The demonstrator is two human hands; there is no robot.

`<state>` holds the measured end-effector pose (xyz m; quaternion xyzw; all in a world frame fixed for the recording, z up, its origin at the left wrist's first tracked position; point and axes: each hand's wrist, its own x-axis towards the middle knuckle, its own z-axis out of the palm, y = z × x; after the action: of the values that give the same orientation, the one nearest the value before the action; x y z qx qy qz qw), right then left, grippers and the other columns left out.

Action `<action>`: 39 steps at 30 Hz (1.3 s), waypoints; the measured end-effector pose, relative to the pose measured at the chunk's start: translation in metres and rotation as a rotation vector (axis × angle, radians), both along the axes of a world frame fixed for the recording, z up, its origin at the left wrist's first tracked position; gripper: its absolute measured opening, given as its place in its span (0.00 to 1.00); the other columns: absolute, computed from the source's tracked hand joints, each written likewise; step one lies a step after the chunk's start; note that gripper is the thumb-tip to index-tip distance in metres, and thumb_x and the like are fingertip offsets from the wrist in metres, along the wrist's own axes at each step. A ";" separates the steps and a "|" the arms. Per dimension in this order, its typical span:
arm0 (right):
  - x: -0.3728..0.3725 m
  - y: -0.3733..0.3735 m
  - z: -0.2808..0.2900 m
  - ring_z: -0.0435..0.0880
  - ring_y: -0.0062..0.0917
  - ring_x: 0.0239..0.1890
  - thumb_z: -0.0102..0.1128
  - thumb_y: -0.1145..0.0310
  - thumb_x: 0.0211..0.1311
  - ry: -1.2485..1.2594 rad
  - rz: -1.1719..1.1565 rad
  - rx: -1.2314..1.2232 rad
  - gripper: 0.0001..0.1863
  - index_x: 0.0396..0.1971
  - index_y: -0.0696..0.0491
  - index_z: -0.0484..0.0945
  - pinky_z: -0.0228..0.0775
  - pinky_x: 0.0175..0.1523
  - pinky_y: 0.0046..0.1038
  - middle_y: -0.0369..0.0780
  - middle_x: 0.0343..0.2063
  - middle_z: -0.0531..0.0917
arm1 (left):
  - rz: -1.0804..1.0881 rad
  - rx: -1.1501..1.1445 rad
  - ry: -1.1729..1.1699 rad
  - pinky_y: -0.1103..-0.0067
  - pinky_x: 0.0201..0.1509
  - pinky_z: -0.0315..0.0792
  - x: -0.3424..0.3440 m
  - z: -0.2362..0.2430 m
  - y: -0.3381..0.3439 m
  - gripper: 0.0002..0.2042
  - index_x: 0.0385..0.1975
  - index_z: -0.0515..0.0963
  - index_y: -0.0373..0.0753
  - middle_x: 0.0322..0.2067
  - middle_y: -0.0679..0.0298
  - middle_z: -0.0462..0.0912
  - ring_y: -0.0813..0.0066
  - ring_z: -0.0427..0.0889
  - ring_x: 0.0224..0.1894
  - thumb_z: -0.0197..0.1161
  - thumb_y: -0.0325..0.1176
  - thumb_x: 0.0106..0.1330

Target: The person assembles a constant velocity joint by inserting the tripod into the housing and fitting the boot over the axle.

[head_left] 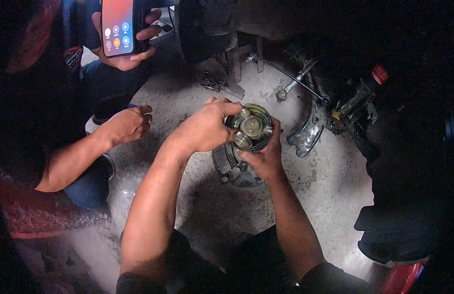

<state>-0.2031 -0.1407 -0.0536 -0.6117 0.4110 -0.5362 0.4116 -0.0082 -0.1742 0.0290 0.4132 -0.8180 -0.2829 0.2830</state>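
Observation:
In front of me is a round, dark, greasy metal cup (260, 147), its open end facing up. Inside it sits a metal tripod joint (250, 126), a shiny hub with rollers around it; one roller (243, 140) tilts toward my left wrist. My right hand (267, 159) wraps the cup from the right and near side, thumb along the near rim. From the left, my left hand (203, 128) is closed at the tripod joint, fingers at the rollers near the rim. The underside of the cup is hidden.
A dark curved metal part (244, 179) lies on the concrete floor below my hands. Bolts (212, 82), a rod with ball ends (290, 78), a metal shield (308, 134) and a strut (354, 100) lie beyond. At left, another person's hand (129, 125) rests near; their other holds a phone (117, 29).

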 end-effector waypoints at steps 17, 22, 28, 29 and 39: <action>0.009 0.004 0.007 0.69 0.36 0.62 0.76 0.72 0.36 0.146 -0.023 0.005 0.55 0.67 0.56 0.49 0.59 0.68 0.38 0.47 0.58 0.69 | 0.025 0.105 0.017 0.70 0.52 0.72 0.014 0.012 0.005 0.19 0.45 0.78 0.37 0.41 0.52 0.83 0.56 0.80 0.45 0.65 0.22 0.49; 0.003 -0.001 -0.006 0.68 0.37 0.63 0.76 0.71 0.36 0.086 -0.017 0.049 0.55 0.67 0.56 0.50 0.58 0.68 0.38 0.48 0.59 0.68 | 0.014 0.016 -0.103 0.63 0.58 0.69 0.005 0.015 0.003 0.22 0.47 0.78 0.37 0.43 0.47 0.82 0.49 0.79 0.51 0.62 0.22 0.46; 0.017 0.002 0.007 0.64 0.39 0.66 0.76 0.68 0.37 0.208 0.019 0.014 0.55 0.67 0.57 0.52 0.54 0.70 0.38 0.50 0.62 0.66 | 0.095 0.082 -0.124 0.65 0.62 0.67 0.020 0.014 0.009 0.26 0.51 0.75 0.34 0.47 0.46 0.81 0.48 0.76 0.56 0.60 0.18 0.46; 0.019 0.003 0.006 0.62 0.36 0.67 0.77 0.67 0.36 0.191 0.070 0.007 0.56 0.67 0.58 0.50 0.51 0.71 0.36 0.48 0.61 0.65 | 0.142 0.101 -0.114 0.66 0.60 0.68 0.023 0.016 0.013 0.25 0.50 0.75 0.34 0.46 0.46 0.81 0.48 0.77 0.55 0.60 0.18 0.46; 0.015 0.010 0.008 0.69 0.35 0.63 0.76 0.72 0.40 0.122 0.066 -0.023 0.55 0.68 0.54 0.49 0.59 0.68 0.35 0.47 0.58 0.69 | 0.033 0.178 0.028 0.72 0.52 0.73 0.014 0.026 0.018 0.22 0.44 0.76 0.34 0.38 0.58 0.83 0.66 0.81 0.47 0.60 0.12 0.44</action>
<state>-0.1885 -0.1303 -0.0460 -0.6613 0.4087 -0.4887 0.3960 0.0055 -0.1562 0.0546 0.4463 -0.7786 -0.3556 0.2612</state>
